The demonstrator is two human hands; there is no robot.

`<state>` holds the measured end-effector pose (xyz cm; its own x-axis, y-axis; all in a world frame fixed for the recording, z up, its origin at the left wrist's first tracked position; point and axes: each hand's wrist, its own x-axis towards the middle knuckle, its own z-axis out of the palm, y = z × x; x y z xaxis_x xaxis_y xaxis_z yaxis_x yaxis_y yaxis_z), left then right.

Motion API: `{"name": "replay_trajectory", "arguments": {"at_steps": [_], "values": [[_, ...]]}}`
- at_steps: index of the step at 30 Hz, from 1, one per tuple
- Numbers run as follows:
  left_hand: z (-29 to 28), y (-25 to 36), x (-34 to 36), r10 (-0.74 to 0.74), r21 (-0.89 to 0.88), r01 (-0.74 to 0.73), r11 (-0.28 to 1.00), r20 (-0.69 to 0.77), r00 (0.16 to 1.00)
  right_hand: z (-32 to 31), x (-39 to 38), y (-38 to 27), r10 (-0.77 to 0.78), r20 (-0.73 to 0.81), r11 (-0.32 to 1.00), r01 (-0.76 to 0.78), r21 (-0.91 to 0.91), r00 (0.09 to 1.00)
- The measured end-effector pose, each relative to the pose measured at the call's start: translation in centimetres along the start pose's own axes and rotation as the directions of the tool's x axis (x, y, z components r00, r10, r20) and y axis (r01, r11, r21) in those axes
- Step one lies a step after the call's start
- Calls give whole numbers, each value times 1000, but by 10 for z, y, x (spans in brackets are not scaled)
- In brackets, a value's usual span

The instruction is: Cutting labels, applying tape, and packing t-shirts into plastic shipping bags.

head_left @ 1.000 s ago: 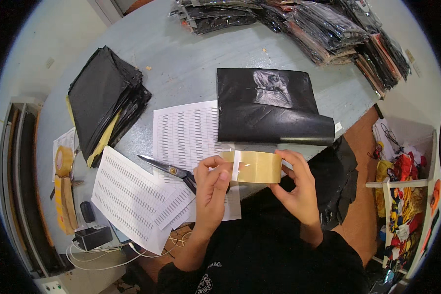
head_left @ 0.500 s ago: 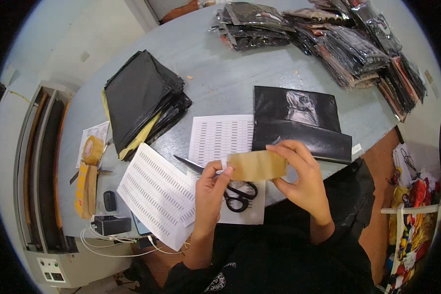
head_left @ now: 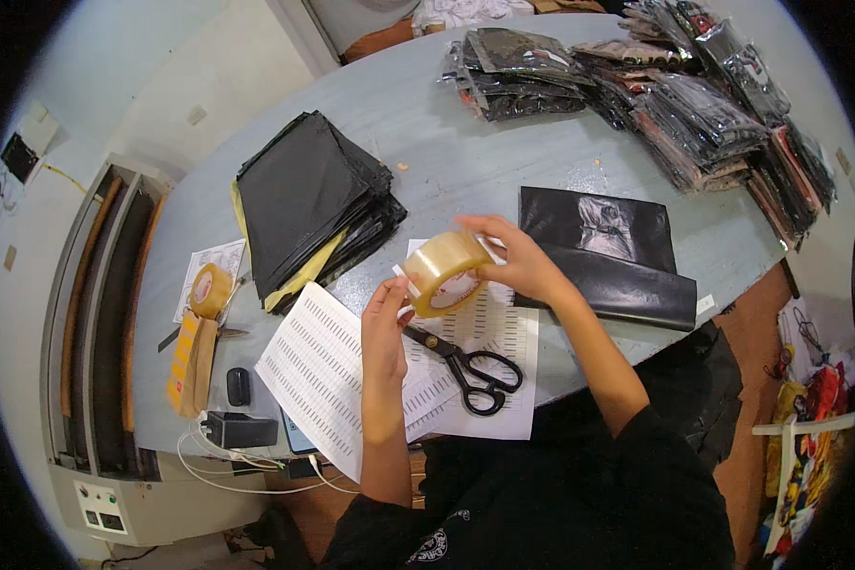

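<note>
Both hands hold a roll of clear yellowish packing tape [head_left: 437, 266] above printed sheets [head_left: 309, 370]. My right hand [head_left: 518, 256] grips the roll's upper right rim with fingers curled over it. My left hand [head_left: 385, 328] is closed at the roll's lower left, by a white strip on its side. Just below the roll lie black-handled scissors [head_left: 484, 385]. A folded black plastic sheet [head_left: 603, 271] lies to the right, and a stack of black sheets [head_left: 299, 199] with yellow sheets among them lies to the upper left.
Wrapped dark packages [head_left: 693, 133] pile at the back right of the table [head_left: 427, 161]. Another tape roll [head_left: 207, 280], an orange-and-brown box [head_left: 185, 366], a black charger [head_left: 233, 429] and cables are at left. A long machine [head_left: 95, 323] stands left; a shelf of colourful items [head_left: 803, 418] is at right.
The tape roll has turned from edge-on to show its inner core and has moved up and to the left with my right hand. The view has shifted, showing more of the back wall.
</note>
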<state>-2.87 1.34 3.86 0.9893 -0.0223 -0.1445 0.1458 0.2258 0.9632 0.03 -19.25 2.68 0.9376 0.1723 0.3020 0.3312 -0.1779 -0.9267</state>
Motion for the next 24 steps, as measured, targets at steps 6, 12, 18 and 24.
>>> {"name": "replay_trajectory", "arguments": {"at_steps": [6,12,18,24], "values": [[1,2,7,88,102,-93,990,48,995,36,-78,-35,-139,105,916,168,-364,985],[12,5,9,125,143,-134,981,72,990,72,-123,-31,67,155,746,54,-663,986],[15,8,8,98,193,-107,975,53,994,36,-90,-34,387,425,899,-233,-370,818],[4,13,13,72,212,-99,972,131,989,5,-120,-26,301,674,523,-707,475,675]]}}
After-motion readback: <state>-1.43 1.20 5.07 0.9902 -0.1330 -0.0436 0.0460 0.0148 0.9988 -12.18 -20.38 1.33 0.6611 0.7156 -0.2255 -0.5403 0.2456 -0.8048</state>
